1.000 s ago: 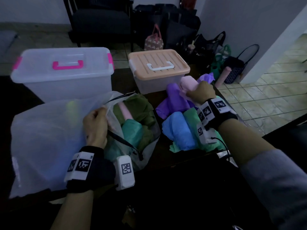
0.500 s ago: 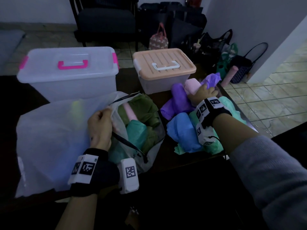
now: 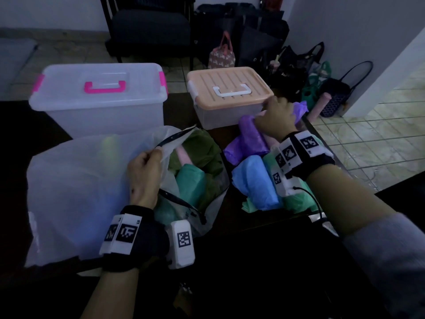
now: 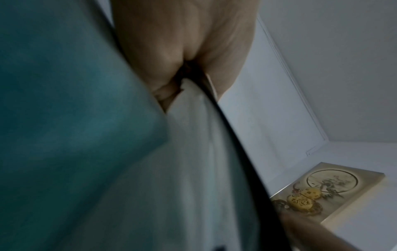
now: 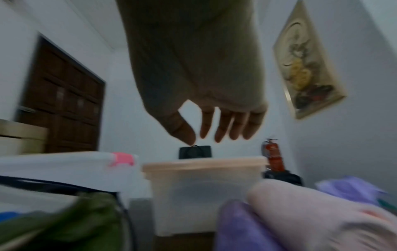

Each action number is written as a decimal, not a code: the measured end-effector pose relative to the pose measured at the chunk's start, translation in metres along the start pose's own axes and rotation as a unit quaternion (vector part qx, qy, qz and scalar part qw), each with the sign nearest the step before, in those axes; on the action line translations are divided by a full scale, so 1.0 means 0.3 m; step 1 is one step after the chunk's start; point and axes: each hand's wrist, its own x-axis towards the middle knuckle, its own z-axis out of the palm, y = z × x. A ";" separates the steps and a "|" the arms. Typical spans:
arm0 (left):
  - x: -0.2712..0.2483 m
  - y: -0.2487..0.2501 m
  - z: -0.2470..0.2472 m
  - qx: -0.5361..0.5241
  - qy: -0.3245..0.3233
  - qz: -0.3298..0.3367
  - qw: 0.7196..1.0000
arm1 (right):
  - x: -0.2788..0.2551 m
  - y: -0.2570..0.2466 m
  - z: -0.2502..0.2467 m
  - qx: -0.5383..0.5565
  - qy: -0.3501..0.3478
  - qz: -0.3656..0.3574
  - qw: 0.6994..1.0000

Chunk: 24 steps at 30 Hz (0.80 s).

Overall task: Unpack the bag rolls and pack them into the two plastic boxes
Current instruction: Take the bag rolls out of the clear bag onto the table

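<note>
- Hands first: the left hand [image 3: 143, 173] pinches the rim of the white sack [image 3: 76, 192] and holds its mouth open on the near left of the table [image 3: 177, 111]; the right hand [image 3: 274, 116] is empty, fingers spread and relaxed, above the loose pile on the right.
- Bag rolls are in two places: some are inside the sack, such as the teal roll [image 3: 190, 183] and the olive roll [image 3: 202, 150]; others lie outside it on the table, the purple roll [image 3: 250, 137], the blue roll [image 3: 257, 180] and a pale pink roll [image 5: 305, 208].
- Both boxes stand closed at the far side, the clear box with pink handle [image 3: 99, 97] on the left and the peach-lid box [image 3: 227, 90] on the right, just beyond the right hand.
- My judgement: unpacking is about half done and no roll is packed yet.
- To do the step well, keep the left pinch high, so the mouth stays wide, and take one roll at a time by its middle, because the thin plastic looks slippery and can unroll.
- Put new rolls away from the right table edge; the pile is near it and a roll may fall to the floor.
- Open the lids before the pile grows too big.
</note>
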 end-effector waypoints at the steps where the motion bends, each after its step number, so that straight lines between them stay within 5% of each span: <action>1: -0.001 0.000 0.000 0.001 -0.004 0.000 1.000 | -0.023 -0.032 -0.011 0.022 -0.021 -0.083 0.996; 5: -0.010 -0.001 -0.005 0.009 -0.014 0.000 1.000 | -0.194 -0.181 -0.031 0.073 -0.212 -0.335 0.915; 10: -0.016 -0.005 -0.023 -0.016 0.003 -0.021 1.000 | -0.323 -0.263 0.060 -0.034 -0.379 -0.411 0.828; 17: -0.016 0.004 -0.030 -0.086 0.013 -0.039 0.995 | -0.320 -0.256 0.099 -0.147 -0.349 -0.430 0.820; 24: -0.026 0.025 -0.004 -0.028 -0.001 0.009 1.000 | -0.320 -0.259 0.080 -0.246 -0.256 -0.490 0.796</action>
